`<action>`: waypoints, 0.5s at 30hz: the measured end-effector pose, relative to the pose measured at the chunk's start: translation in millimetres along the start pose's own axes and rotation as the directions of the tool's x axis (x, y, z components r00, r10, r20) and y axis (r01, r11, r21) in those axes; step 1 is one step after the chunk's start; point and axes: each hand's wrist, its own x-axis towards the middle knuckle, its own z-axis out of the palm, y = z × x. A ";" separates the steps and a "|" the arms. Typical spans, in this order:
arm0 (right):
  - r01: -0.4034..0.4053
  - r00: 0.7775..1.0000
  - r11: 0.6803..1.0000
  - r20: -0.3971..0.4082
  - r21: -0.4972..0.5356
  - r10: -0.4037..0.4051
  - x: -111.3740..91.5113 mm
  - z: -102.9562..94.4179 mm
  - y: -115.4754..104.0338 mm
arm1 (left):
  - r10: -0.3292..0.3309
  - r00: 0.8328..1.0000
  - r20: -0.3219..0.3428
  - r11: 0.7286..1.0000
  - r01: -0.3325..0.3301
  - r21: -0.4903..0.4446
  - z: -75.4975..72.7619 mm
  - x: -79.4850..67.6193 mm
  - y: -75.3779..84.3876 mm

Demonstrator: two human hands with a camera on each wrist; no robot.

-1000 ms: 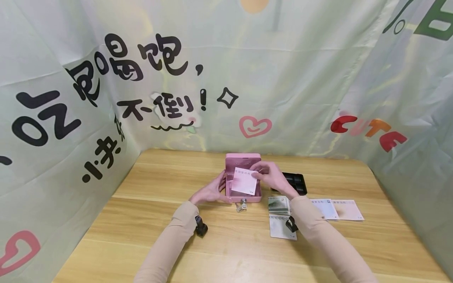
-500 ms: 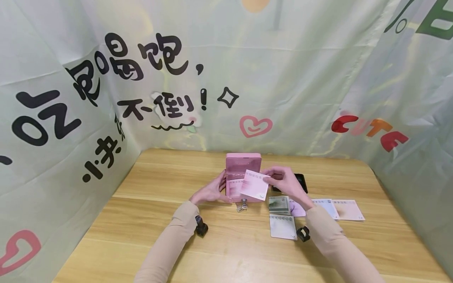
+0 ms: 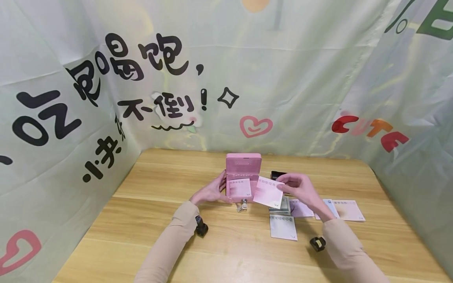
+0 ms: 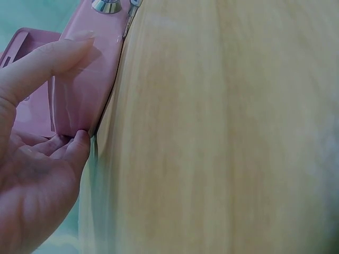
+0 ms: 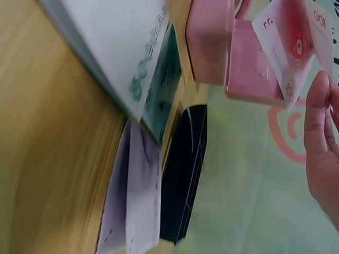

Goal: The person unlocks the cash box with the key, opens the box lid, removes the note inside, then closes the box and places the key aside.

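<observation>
A pink metal cash box [image 3: 243, 165] stands with its lid up on the table, a lock cylinder [image 3: 244, 203] and keys [image 3: 239, 208] at its front. My left hand [image 3: 211, 190] grips the box's left end; in the left wrist view its thumb [image 4: 66, 55] lies on the front wall and the fingers bend around the corner. My right hand [image 3: 301, 189] pinches a pink banknote [image 3: 267, 192] by its corner, right of the box. The right wrist view shows this note as two leaves, printed with 100. Another pink banknote [image 3: 240, 188] lies inside the box.
Right of the box lie a grey note stack [image 3: 283, 228], a greenish stack [image 3: 277, 210], purple notes [image 3: 301, 208], a blue note [image 3: 329, 205] and peach notes [image 3: 348, 210]. A black tray [image 5: 185, 174] sits behind them, partly hidden by my right hand. A printed curtain [image 3: 301, 78] surrounds the table.
My right hand has carried the pink banknote from over the box out to the right, uncovering the other pink note inside. The left hand has stayed at the box.
</observation>
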 end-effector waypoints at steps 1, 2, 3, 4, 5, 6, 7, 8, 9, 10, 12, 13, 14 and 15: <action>-0.002 1.000 1.000 0.000 0.002 0.002 -2.5 -1.9 0.0 | 0.001 1.000 0.001 1.000 -0.001 -0.001 -0.1 0.0 -0.2; -0.002 1.000 1.000 0.000 0.003 0.002 -4.9 -3.9 0.3 | 0.002 1.000 0.001 1.000 -0.002 -0.001 -0.2 0.1 -0.4; 0.001 1.000 1.000 0.000 0.003 -0.001 -7.2 -5.8 0.5 | 0.003 1.000 0.002 1.000 -0.003 -0.002 -0.3 0.3 -0.6; 0.001 1.000 1.000 -0.002 0.003 -0.001 -9.5 -7.7 0.9 | 0.004 1.000 0.004 1.000 -0.004 -0.002 -0.4 0.4 -0.8; 0.000 1.000 1.000 -0.004 0.002 0.000 -11.5 -9.5 1.4 | 0.005 1.000 0.004 1.000 -0.005 -0.003 -0.5 0.6 -1.0; -0.004 1.000 1.000 -0.001 0.000 0.004 -13.4 -11.5 1.9 | 0.004 1.000 0.005 1.000 -0.004 -0.002 -0.5 0.7 -1.0; -0.006 1.000 1.000 0.001 -0.006 0.006 -15.1 -13.5 2.7 | 0.003 1.000 0.004 1.000 -0.003 -0.001 -0.6 0.7 -1.0; -0.010 1.000 1.000 0.003 -0.013 0.010 -17.0 -15.4 3.2 | 0.002 1.000 0.004 1.000 -0.002 0.000 -0.6 0.7 -0.9; -0.016 1.000 1.000 0.005 -0.018 0.016 -18.8 -17.4 3.5 | 0.003 1.000 0.005 1.000 -0.003 0.003 -0.6 0.6 -0.8; -0.023 1.000 0.999 0.008 -0.026 0.023 -20.5 -19.4 3.8 | 0.004 1.000 0.005 1.000 -0.004 0.005 -0.7 0.5 -0.7; -0.028 0.999 0.999 0.017 -0.046 0.029 -23.8 -23.2 4.6 | 0.006 1.000 0.007 1.000 -0.006 0.011 -0.9 0.4 -0.6; -0.026 0.999 0.998 0.022 -0.050 0.027 -25.2 -24.8 5.4 | 0.005 1.000 0.009 1.000 -0.005 0.013 -0.9 0.3 -0.4; -0.022 0.999 0.998 0.026 -0.056 0.023 -26.7 -26.4 6.3 | 0.007 1.000 0.011 1.000 -0.007 0.016 -0.9 0.1 -0.4; -0.020 0.999 0.998 0.030 -0.062 0.022 -28.1 -28.0 7.2 | 0.009 1.000 0.012 1.000 -0.009 0.017 -0.9 -0.1 -0.3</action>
